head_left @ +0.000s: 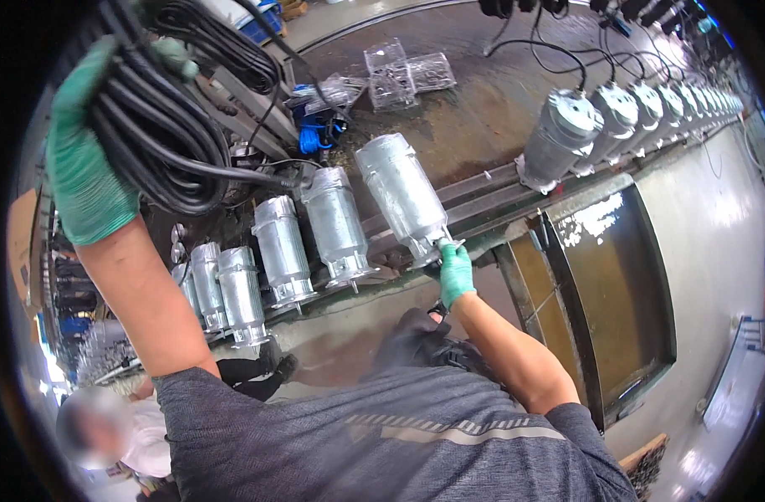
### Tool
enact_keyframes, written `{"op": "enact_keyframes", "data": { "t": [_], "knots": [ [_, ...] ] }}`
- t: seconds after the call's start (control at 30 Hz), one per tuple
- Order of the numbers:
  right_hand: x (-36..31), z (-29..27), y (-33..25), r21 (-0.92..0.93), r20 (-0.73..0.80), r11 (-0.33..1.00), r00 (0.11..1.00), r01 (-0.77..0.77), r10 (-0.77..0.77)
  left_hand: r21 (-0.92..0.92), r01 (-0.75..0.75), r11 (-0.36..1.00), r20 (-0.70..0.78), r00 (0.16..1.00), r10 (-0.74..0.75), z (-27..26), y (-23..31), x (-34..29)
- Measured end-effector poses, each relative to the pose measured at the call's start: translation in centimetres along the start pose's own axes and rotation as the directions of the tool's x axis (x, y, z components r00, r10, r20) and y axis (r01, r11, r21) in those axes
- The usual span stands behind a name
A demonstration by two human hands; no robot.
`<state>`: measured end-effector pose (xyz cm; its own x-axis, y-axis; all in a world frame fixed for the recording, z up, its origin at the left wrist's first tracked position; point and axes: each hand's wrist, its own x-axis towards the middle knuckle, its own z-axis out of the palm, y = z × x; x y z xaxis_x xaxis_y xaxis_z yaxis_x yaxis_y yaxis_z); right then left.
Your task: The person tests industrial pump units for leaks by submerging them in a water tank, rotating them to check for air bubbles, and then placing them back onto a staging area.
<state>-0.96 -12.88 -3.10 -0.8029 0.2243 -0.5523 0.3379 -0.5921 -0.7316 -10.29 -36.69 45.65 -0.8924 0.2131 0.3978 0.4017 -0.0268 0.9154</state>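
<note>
My left hand (88,159), in a green glove, is raised at the upper left and closed around a thick coil of black cable (161,138). One cable end runs from the coil toward the top of a silver metal motor housing (336,219) standing in the row. In a matching glove, my right hand (457,274) grips the flanged lower end of another silver motor housing (401,191), which leans with its upper end to the left. Its fingertips are partly hidden at the flange.
More silver housings (280,251) line the bench edge at left. At right, a long row of housings with cables (564,134) stands along the bench. Clear plastic parts (391,77) lie behind, near a blue cord (315,134). A person (148,435) is at lower left; a framed opening (621,284) is at right.
</note>
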Motion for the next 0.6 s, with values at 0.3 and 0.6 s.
{"op": "enact_keyframes", "data": {
  "t": [0.3,0.6],
  "knots": [
    [7.6,0.4,5.6,-0.225,0.079,0.974,0.997,0.001,0.018,0.925,-0.284,0.252,0.205,0.932,0.299,-4.1,-4.8,0.6],
    [1.4,-1.7,-2.3,-0.359,0.217,0.894,0.907,-0.27,0.361,0.777,-0.462,-0.428,0.604,0.738,0.299,-2.0,-5.4,2.9]
  ]
}}
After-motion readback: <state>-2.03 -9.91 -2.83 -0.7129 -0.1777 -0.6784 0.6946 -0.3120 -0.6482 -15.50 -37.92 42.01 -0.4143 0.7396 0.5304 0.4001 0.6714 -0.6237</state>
